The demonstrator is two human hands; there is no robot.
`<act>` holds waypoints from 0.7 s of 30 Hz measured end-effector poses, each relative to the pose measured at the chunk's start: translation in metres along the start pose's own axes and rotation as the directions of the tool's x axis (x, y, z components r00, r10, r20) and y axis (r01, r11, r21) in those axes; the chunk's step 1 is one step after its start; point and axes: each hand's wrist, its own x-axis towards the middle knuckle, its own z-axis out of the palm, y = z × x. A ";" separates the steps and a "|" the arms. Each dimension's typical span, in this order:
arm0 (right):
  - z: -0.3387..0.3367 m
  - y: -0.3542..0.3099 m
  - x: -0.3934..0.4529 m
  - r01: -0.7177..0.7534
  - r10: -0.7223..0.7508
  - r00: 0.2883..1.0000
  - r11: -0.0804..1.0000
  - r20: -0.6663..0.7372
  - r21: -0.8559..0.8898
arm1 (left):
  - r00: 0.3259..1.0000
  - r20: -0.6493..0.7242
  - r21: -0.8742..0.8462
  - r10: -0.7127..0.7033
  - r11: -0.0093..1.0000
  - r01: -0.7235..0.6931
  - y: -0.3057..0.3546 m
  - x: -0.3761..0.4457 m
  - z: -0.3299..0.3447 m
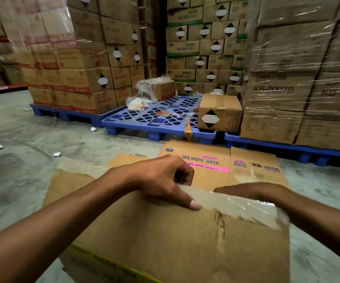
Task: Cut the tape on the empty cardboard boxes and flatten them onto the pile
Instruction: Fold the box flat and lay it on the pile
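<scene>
left hand (165, 178) fingers curled over the top edge of the box (175, 242), thumb on the tape (236, 203). right hand (252, 192) grasps the same edge. box stands before the flattened pile (222, 166) on floor; looks light, bendy, tape slick; hold by the rim.

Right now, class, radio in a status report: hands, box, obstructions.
Left hand grips box top edge. Right hand behind edge, grip unclear. Tape still on. Flattened pile ahead, nothing blocking.
</scene>
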 end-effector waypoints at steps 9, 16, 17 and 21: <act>-0.001 -0.017 -0.002 0.226 -0.529 0.764 0.756 -0.370 -0.615 | 1.000 -0.008 -0.052 -0.017 0.998 0.017 -0.014 -0.015 0.002; -0.068 0.000 -0.011 -0.252 -0.385 0.616 0.730 -0.687 -0.635 | 0.998 0.045 -0.045 -0.041 0.998 0.043 -0.032 -0.001 0.017; -0.067 -0.002 -0.003 -0.266 -0.311 0.660 0.754 -0.684 -0.600 | 0.996 0.065 -0.042 -0.066 0.997 0.069 -0.038 0.004 0.021; -0.034 -0.009 0.033 -0.008 -0.193 0.922 0.857 -0.335 -0.515 | 0.967 0.089 -0.004 -0.239 0.971 0.240 -0.061 0.020 0.034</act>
